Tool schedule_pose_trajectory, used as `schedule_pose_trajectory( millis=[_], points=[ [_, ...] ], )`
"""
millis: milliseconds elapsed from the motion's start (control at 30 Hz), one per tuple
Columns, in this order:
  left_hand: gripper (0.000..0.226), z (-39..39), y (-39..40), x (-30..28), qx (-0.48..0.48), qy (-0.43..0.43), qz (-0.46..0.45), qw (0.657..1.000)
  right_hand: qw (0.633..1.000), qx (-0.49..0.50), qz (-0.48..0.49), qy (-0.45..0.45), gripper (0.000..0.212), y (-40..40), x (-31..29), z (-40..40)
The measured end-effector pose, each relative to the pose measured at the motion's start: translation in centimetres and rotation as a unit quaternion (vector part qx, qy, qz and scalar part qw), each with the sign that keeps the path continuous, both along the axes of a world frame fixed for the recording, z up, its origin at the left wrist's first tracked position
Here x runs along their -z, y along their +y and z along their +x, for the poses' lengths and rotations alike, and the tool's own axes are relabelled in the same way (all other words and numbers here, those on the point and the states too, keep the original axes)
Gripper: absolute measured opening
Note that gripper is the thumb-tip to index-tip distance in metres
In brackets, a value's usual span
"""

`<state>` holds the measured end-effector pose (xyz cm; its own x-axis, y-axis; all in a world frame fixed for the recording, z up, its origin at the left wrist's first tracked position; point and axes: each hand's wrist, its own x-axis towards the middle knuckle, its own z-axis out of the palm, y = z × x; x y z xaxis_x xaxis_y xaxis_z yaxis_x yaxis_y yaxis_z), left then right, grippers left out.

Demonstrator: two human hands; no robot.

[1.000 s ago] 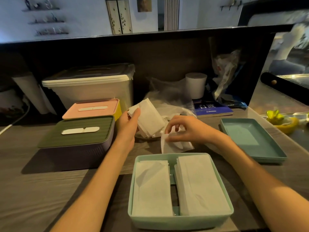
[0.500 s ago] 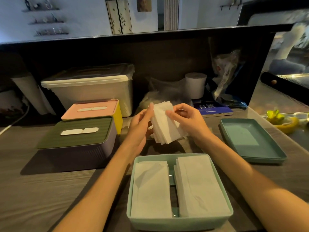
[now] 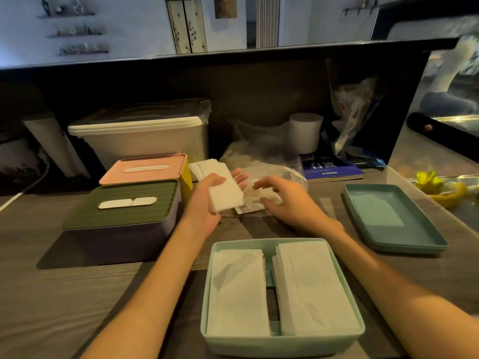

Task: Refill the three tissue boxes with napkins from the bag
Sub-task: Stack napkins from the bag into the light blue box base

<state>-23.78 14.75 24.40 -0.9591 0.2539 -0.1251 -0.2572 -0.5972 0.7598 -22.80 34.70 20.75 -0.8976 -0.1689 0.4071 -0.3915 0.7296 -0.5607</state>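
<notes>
An open mint tissue box [image 3: 282,344] sits near me with two white napkin stacks [image 3: 238,291] side by side inside. My left hand [image 3: 204,206] holds a stack of napkins [image 3: 223,189] above the table, thumb across the top. My right hand [image 3: 287,203] reaches to the clear plastic bag [image 3: 274,169], fingers loosely bent over loose napkins [image 3: 250,203] at its mouth. At the left stand a closed purple box with a green lid [image 3: 121,203] and behind it a yellow box with a pink lid [image 3: 145,168].
The mint box's teal lid [image 3: 394,221] lies upside down at the right. A white storage bin [image 3: 140,136], a paper roll [image 3: 305,130], a blue book [image 3: 331,171] and crumpled bags line the back wall. A yellow object [image 3: 445,189] sits far right.
My right hand let go of the stack and moved down right to the bag. The left hand now holds the stack alone and has tipped it flatter.
</notes>
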Motion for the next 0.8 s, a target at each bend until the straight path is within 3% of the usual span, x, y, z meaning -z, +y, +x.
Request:
schedule_pose_trajectory(
  millis=[100,200,333,500,667,800],
  points=[
    [0.015,-0.4,-0.4,-0.1,-0.051,-0.007,-0.037,0.998,0.993,-0.037,0.103,-0.040,0.065,-0.4,0.9,-0.4],
    [0.017,-0.9,-0.5,0.5,-0.083,0.011,-0.123,0.989,0.986,-0.044,0.133,-0.086,0.079,-0.8,1.0,-0.6],
    [0.022,-1.4,-0.4,1.3,-0.121,0.025,-0.200,0.972,0.974,-0.009,0.217,-0.060,0.081,-1.3,0.3,-1.0],
    [0.036,-2.0,-0.5,2.0,-0.148,0.039,-0.256,0.955,0.945,0.012,0.324,-0.046,0.068,-1.6,-0.8,-1.1],
    [0.032,-2.3,-0.7,2.2,-0.155,0.041,-0.247,0.956,0.956,0.023,0.287,0.056,0.048,-1.4,-0.7,-0.9],
    [0.035,-2.4,-0.9,2.1,-0.168,0.038,-0.222,0.960,0.982,0.000,0.168,0.087,0.044,-0.4,-1.1,-0.8]
  ],
)
